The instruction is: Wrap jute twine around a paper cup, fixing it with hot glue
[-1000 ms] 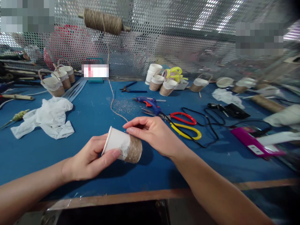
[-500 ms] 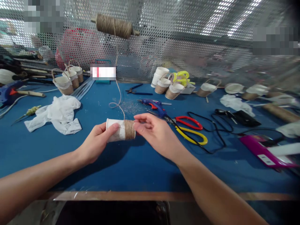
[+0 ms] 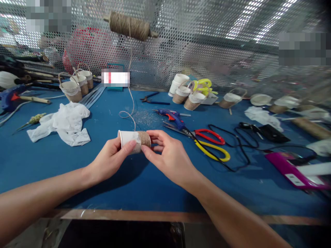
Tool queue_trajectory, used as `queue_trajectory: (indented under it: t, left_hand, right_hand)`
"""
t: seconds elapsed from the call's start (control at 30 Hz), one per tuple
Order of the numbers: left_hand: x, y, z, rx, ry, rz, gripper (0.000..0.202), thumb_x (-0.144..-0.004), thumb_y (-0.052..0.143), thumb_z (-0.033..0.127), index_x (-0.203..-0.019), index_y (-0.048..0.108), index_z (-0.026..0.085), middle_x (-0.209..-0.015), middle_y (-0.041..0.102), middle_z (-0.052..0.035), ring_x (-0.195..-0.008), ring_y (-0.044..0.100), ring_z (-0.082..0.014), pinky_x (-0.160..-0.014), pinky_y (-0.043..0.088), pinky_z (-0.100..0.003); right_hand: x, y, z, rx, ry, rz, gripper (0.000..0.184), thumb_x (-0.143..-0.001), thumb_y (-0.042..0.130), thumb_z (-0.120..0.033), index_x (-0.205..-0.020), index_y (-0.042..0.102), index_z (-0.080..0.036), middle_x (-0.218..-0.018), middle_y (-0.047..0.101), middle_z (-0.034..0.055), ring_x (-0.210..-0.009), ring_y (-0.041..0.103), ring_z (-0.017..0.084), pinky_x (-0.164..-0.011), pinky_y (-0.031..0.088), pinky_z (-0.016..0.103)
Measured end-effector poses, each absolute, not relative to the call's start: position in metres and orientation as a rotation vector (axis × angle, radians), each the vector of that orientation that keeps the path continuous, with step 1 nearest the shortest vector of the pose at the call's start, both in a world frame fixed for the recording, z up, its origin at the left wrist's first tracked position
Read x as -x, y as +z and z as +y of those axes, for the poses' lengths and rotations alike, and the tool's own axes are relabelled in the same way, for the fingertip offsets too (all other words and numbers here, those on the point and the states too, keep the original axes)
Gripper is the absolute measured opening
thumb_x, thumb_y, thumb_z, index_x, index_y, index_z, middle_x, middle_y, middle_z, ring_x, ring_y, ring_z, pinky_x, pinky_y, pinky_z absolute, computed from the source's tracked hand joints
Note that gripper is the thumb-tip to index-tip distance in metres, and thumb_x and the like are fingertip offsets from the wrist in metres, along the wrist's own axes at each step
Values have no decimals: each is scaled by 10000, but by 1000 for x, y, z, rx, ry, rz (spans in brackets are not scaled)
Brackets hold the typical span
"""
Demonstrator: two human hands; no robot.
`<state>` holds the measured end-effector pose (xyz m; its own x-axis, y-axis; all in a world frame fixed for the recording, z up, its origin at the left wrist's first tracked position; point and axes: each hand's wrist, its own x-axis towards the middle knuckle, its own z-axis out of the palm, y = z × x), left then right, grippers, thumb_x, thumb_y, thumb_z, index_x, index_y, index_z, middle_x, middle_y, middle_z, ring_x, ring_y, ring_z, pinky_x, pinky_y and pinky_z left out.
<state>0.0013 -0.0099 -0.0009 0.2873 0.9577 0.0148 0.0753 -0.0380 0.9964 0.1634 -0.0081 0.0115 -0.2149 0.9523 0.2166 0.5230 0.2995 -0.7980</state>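
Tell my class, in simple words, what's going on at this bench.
A person holds a paper cup on its side above a blue tabletop. The left hand grips it near the rim, and the right hand is at the base end, where a band of twine goes around it. A strand runs from the cup up to a spool. A glue gun and scissors lie beyond the right hand.

Crumpled white fabric (image 3: 63, 120) left, purple box (image 3: 280, 166) right, pliers (image 3: 158, 102) between
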Motion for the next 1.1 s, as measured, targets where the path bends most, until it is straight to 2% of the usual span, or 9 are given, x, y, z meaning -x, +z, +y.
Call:
queue_trajectory:
  t: [0.17,0.3,0.4,0.47,0.53,0.63,0.73,0.9,1.1]
  left_hand:
    - [-2,-2,-11,-1447,984,1008,336,-823,482,359,-995,613,101,-930,677,-72,-873,590,-187,-792,448,-260]
    - [2,-6,-11,-1605,983,963,334,-865,426,320,-1080,574,112,-1007,656,-85,-918,577,-191,-829,435,-277]
    - [8,-8,-10,-1866,986,922,308,-865,433,268,-1097,570,118,-1069,628,-101,-908,575,-191,-840,423,-290]
    - [12,-9,-8,-2015,1002,888,272,-854,449,229,-1049,599,112,-1076,621,-111,-904,573,-194,-840,419,-293]
    - [14,-8,-6,-2079,1027,856,237,-837,474,215,-982,634,115,-1048,631,-109,-908,569,-202,-845,412,-298]
    - [14,-5,-4,-1873,1018,880,246,-803,537,263,-978,643,126,-961,660,-91,-864,579,-206,-798,429,-294]
    - [10,-1,-2,-1361,1013,896,310,-757,594,330,-973,635,112,-863,680,-70,-756,590,-173,-706,449,-254]
    - [6,3,2,-869,969,816,270,-661,683,297,-824,670,83,-691,672,-49,-641,573,-126,-634,427,-211]
    - [8,-3,3,-949,955,845,262,-649,697,253,-864,656,109,-782,673,-37,-677,566,-122,-666,417,-215]
  right_hand:
    - [-164,13,-8,1325,784,-1854,259,-706,593,-212,-955,529,-178,-926,656,84,-828,632,202,-732,521,352]
    - [-171,21,-3,1294,885,-1794,264,-743,589,-299,-963,526,-167,-955,626,82,-860,610,188,-731,516,330]
    - [-177,25,4,1262,1193,-1634,298,-793,530,-366,-1011,516,-163,-966,608,83,-830,606,170,-668,535,305]
    - [-180,25,7,1183,1430,-1571,295,-817,497,-378,-1026,519,-171,-968,599,77,-829,599,169,-627,545,299]
    - [-182,25,9,1132,1510,-1561,283,-816,507,-362,-1025,523,-172,-979,586,72,-828,592,164,-616,545,290]
    - [-184,26,8,1136,1390,-1635,300,-779,570,-300,-1043,502,-176,-1028,565,64,-823,594,143,-673,533,275]
    - [-182,26,5,1103,1304,-1755,333,-745,607,-245,-1043,471,-187,-1031,566,57,-873,593,152,-749,520,292]
    - [-176,20,1,1082,1241,-1861,345,-735,598,-197,-1044,443,-197,-1030,553,65,-890,585,166,-778,520,339]
    - [-179,19,5,1075,1094,-1983,336,-754,593,-218,-1058,450,-210,-1078,549,70,-968,564,175,-873,474,385]
